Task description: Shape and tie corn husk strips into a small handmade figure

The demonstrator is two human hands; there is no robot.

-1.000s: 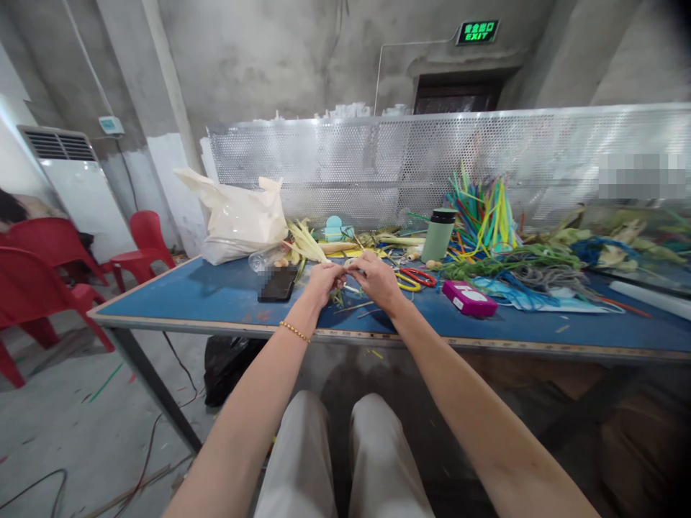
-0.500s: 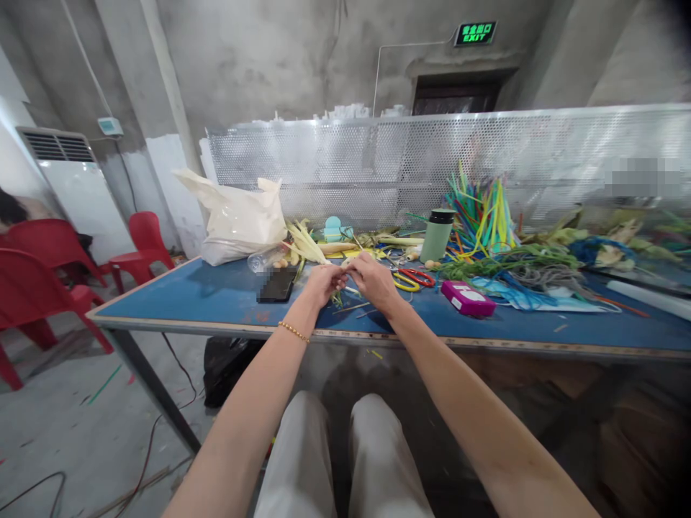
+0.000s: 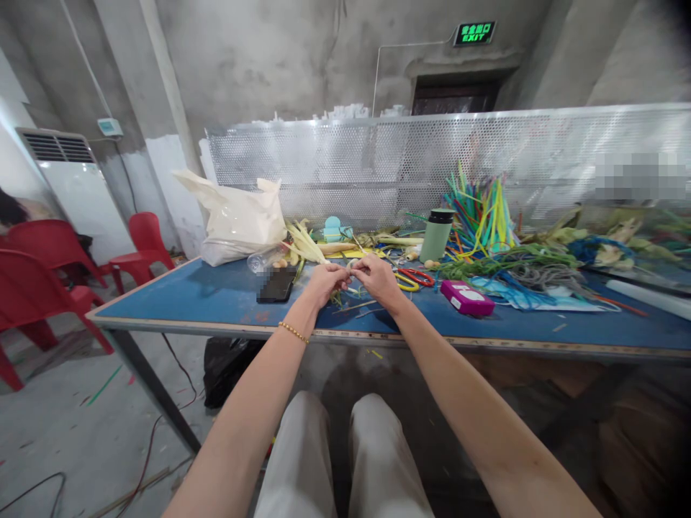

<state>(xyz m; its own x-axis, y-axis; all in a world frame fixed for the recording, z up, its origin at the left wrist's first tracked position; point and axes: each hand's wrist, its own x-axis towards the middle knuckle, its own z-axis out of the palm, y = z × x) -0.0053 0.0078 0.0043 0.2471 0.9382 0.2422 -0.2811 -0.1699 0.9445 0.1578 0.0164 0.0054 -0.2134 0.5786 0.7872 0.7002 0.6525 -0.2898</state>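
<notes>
Your left hand and right hand nearly meet, fingers pinched around something pale and too small to tell — pale husks just beyond your left, red-and-yellow-handled scissors beside your right, the purple box farther right on the blue worktop
</notes>
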